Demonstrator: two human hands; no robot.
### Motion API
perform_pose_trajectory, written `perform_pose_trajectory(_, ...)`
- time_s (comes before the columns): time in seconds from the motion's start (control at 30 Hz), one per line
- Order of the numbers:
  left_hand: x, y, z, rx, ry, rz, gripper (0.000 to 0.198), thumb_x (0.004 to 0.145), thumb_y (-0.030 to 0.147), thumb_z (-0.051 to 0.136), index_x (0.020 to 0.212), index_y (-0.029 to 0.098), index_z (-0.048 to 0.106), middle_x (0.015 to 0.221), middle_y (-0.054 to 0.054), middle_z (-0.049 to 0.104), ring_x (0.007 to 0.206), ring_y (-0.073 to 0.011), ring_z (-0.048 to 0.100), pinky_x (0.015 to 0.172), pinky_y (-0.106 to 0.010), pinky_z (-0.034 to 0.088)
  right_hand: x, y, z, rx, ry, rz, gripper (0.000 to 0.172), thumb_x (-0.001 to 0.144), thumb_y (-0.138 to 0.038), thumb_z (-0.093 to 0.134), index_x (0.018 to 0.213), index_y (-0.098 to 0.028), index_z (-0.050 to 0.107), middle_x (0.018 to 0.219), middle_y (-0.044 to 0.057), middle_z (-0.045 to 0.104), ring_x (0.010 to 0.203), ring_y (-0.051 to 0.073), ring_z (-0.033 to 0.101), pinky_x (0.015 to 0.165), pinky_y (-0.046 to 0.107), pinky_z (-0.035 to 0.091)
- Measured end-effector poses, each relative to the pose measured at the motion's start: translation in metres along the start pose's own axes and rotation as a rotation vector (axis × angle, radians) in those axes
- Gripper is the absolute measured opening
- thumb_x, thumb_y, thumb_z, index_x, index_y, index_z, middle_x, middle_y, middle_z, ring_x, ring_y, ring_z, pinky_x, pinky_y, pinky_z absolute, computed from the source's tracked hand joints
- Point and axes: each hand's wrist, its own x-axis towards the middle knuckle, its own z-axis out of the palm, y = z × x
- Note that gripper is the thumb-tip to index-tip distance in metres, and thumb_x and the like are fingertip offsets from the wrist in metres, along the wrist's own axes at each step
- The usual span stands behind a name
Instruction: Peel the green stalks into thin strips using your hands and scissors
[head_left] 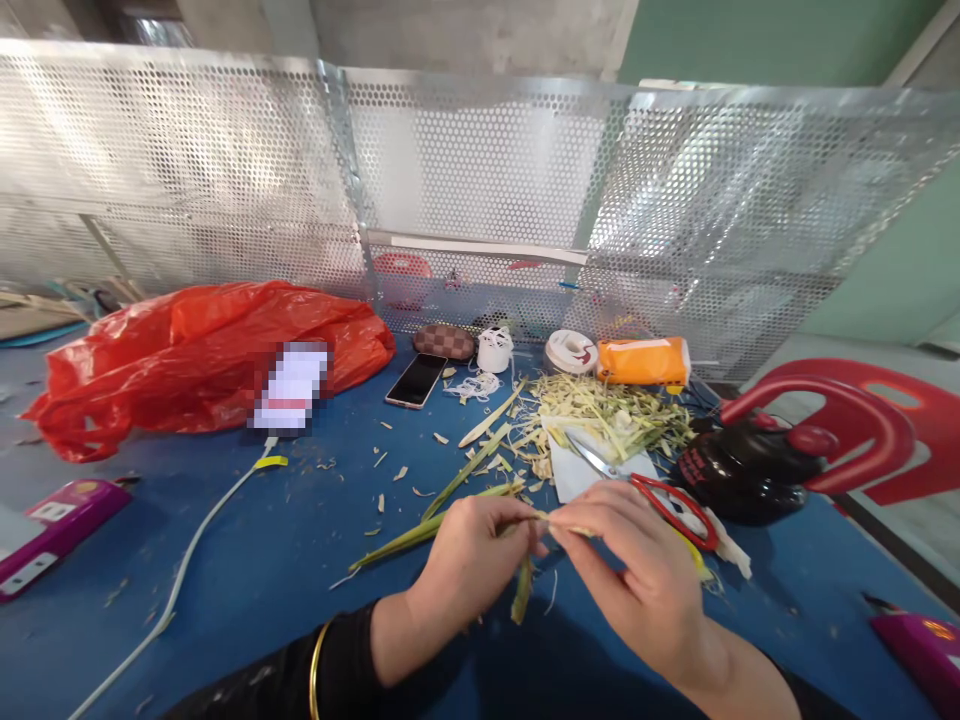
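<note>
My left hand [480, 550] is closed in a pinch on a thin plant strip, and a folded green piece [523, 590] hangs below its fingers. My right hand [637, 570] pinches the same pale strip [541, 516] from the other side, so the fingertips of both hands almost meet. Long green stalks [405, 540] lie behind my left hand on the blue table [285, 560]. Beyond my right hand, red-handled scissors [679, 512] rest partly on a white sheet [562, 470], beside a heap of pale green shreds [615, 410].
A red plastic bag [187, 330] and a lit phone [291, 388] lie left. Behind are a dark phone [417, 381], checkered case [443, 343], white string spool [494, 350], tape roll [571, 352] and orange pack [643, 361]. A black kettle [742, 475] stands right.
</note>
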Motion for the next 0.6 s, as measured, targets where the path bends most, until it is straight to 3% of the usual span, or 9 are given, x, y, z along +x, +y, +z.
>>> perform_pose_trajectory(0.13, 0.004, 0.002, 0.0, -0.318, -0.014, -0.213, 0.027, 0.073, 0.041, 0.062, 0.071, 0.015, 0.067, 0.057, -0.001, 0.059, 0.049, -0.0103, 0.05, 0.04, -0.018, 0.03, -0.011, -0.001, 0.009, -0.208, -0.114, -0.26, 0.02, 0.083, -0.004, 0.054, 0.098, -0.012, 0.064, 0.081, 0.006, 0.068, 0.074, 0.017, 0.062, 0.08, 0.037, 0.044)
perform_pose_trajectory(0.27, 0.004, 0.001, -0.001, -0.629, -0.084, -0.269, 0.029, 0.073, 0.043, 0.066, 0.076, 0.014, 0.064, 0.063, -0.001, 0.059, 0.049, -0.0071, 0.048, 0.046, -0.017, 0.035, -0.019, 0.002, 0.016, -0.38, -0.17, -0.41, 0.028, 0.089, -0.007, 0.04, 0.097, -0.009, 0.066, 0.083, 0.01, 0.069, 0.084, 0.021, 0.063, 0.085, 0.04, 0.041)
perform_pose_trajectory(0.4, 0.002, 0.005, -0.001, -0.743, -0.129, -0.304, 0.02, 0.074, 0.031, 0.066, 0.08, 0.012, 0.066, 0.066, -0.001, 0.06, 0.05, -0.0054, 0.047, 0.052, -0.017, 0.039, -0.022, 0.006, 0.02, -0.399, -0.168, -0.361, 0.025, 0.088, -0.008, 0.043, 0.096, -0.011, 0.067, 0.084, 0.008, 0.069, 0.085, 0.02, 0.063, 0.088, 0.04, 0.039)
perform_pose_trajectory(0.6, 0.002, 0.009, -0.003, -0.856, -0.122, -0.35, 0.016, 0.071, 0.02, 0.057, 0.08, 0.012, 0.068, 0.07, -0.003, 0.064, 0.059, -0.0101, 0.057, 0.058, -0.02, 0.044, -0.021, 0.009, 0.02, -0.359, -0.08, -0.25, 0.019, 0.085, -0.008, 0.052, 0.095, -0.015, 0.067, 0.083, 0.005, 0.069, 0.083, 0.017, 0.063, 0.092, 0.039, 0.037)
